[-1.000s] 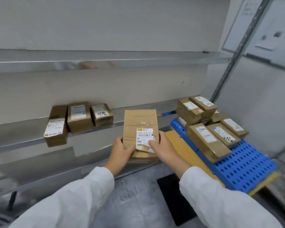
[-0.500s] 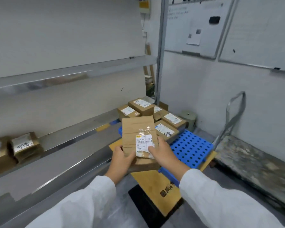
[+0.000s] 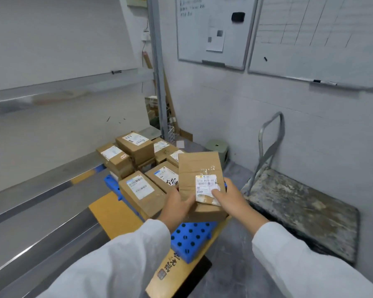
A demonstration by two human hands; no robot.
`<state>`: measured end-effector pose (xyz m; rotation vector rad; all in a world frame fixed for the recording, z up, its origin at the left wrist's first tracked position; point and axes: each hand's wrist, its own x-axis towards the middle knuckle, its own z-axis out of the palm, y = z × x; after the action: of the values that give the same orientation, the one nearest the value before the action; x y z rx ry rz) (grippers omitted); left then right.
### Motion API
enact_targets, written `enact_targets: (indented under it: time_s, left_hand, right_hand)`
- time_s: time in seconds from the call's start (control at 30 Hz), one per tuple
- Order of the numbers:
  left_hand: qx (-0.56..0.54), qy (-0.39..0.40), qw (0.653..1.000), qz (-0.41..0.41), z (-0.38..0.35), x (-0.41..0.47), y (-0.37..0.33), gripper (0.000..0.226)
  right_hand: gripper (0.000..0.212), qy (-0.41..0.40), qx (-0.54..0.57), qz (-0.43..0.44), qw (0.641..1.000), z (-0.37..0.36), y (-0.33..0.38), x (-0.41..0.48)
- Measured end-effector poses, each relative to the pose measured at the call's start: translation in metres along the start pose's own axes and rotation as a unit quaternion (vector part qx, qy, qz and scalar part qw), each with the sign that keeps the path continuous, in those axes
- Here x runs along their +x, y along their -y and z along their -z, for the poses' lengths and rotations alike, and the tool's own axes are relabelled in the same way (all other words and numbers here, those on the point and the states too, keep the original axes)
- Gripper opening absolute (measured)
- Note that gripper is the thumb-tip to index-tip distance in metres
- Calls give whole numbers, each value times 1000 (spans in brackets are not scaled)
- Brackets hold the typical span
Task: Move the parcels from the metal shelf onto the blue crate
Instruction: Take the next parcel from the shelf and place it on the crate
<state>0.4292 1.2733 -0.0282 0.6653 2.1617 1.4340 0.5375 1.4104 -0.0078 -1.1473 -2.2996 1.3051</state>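
Note:
I hold a brown cardboard parcel (image 3: 199,175) with a white barcode label in both hands, just above the blue crate (image 3: 190,237). My left hand (image 3: 177,206) grips its left lower edge and my right hand (image 3: 230,197) grips its right side, thumb on the label. The perforated blue crate lies on a yellow board (image 3: 114,214) on the floor. Several labelled brown parcels (image 3: 140,190) sit on the crate's far and left part, some stacked. The metal shelf (image 3: 41,190) runs along the left; no parcels on it are in view.
A worn flat trolley (image 3: 306,209) with a metal handle stands on the right. A green stool (image 3: 216,147) sits by the wall behind the crate. A shelf upright (image 3: 158,67) rises at the back. Whiteboards (image 3: 215,31) hang on the wall.
My view and both hands have swung right from the shelf to the crate, carrying the parcel. The parcel now hovers over the crate's right part; the shelf's remaining parcels have left the view.

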Motion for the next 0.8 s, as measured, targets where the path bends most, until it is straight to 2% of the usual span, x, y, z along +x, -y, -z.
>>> enact_targets:
  time_s: [0.17, 0.33, 0.5, 0.8]
  left_hand:
    - [21, 2, 1000, 21, -27, 59, -10, 49]
    - [-14, -9, 1000, 20, -36, 129, -18, 51]
    - [-31, -45, 998, 37, -21, 205, -20, 58]
    - [39, -132, 987, 88, 10, 288, 0, 60]
  right_hand:
    - [47, -9, -6, -2, 1000, 18, -6, 54]
    - [50, -3, -26, 14, 1000, 23, 11, 129]
    - [51, 29, -58, 43, 997, 8, 45, 216]
    - [51, 102, -55, 85, 990, -42, 71, 317]
